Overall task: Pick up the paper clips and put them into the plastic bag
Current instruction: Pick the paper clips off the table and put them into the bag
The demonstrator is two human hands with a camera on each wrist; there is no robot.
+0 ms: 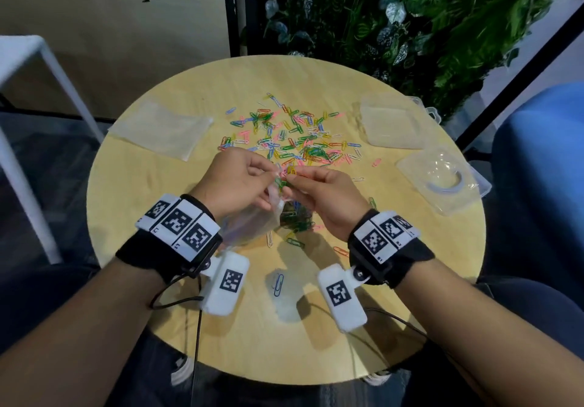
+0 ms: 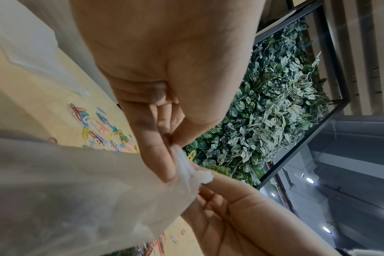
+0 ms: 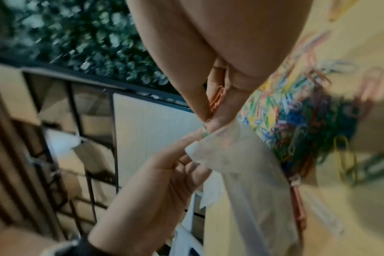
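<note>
Over the middle of the round wooden table (image 1: 132, 185) my left hand (image 1: 274, 175) pinches the rim of a clear plastic bag (image 1: 252, 220), which hangs down with several coloured paper clips (image 1: 295, 217) lying in it. My right hand (image 1: 290, 181) pinches a few paper clips (image 3: 217, 98) between thumb and fingers right at the bag's mouth. The right wrist view shows the left hand (image 3: 164, 173) holding the bag (image 3: 241, 164) by its edge. In the left wrist view a yellow clip (image 2: 191, 155) shows beside the pinched rim. Several loose paper clips (image 1: 294, 135) lie scattered beyond the hands.
A flat stack of clear bags (image 1: 161, 128) lies at the table's left. Two clear plastic boxes (image 1: 392, 122) (image 1: 442, 179) sit at the right. A few stray clips (image 1: 278, 283) lie near the front edge. A plant wall (image 1: 410, 27) stands behind and a blue chair (image 1: 543, 154) at the right.
</note>
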